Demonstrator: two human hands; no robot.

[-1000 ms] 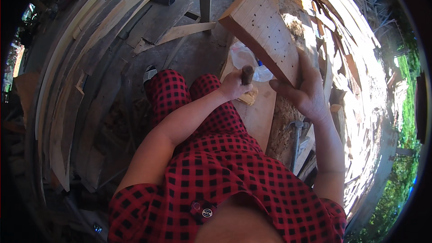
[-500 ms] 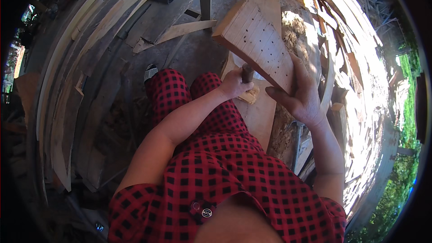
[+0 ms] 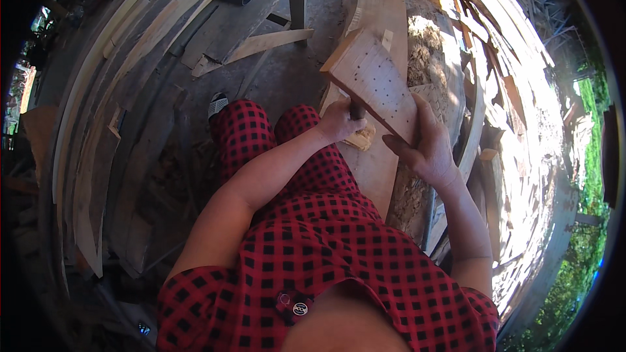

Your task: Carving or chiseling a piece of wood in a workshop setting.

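My right hand [image 3: 430, 146] is closed round the near right end of a thick wooden block [image 3: 375, 78], its flat face dotted with small dark holes. The block is tilted over my left hand [image 3: 339, 121], and its lower edge overlaps the top of a dark brown round handle [image 3: 357, 111]. That handle stands upright in my closed left fist; whatever is on its lower end is hidden. Just below the fist, a pale piece of wood with a rough end [image 3: 362, 137] lies on a long smooth plank [image 3: 381, 163]. Whether block and handle touch, I cannot tell.
A rough, bark-like log [image 3: 424, 45] runs along the plank's right side. Stacked boards [image 3: 107, 137] curve along the left, and more strips of wood [image 3: 515, 104] lie in bright sun at the right. A wooden frame with a slanted slat [image 3: 270, 42] stands ahead.
My right hand has lowered the block toward the handle, and it now covers part of the handle's top. My left hand stays in about the same place.
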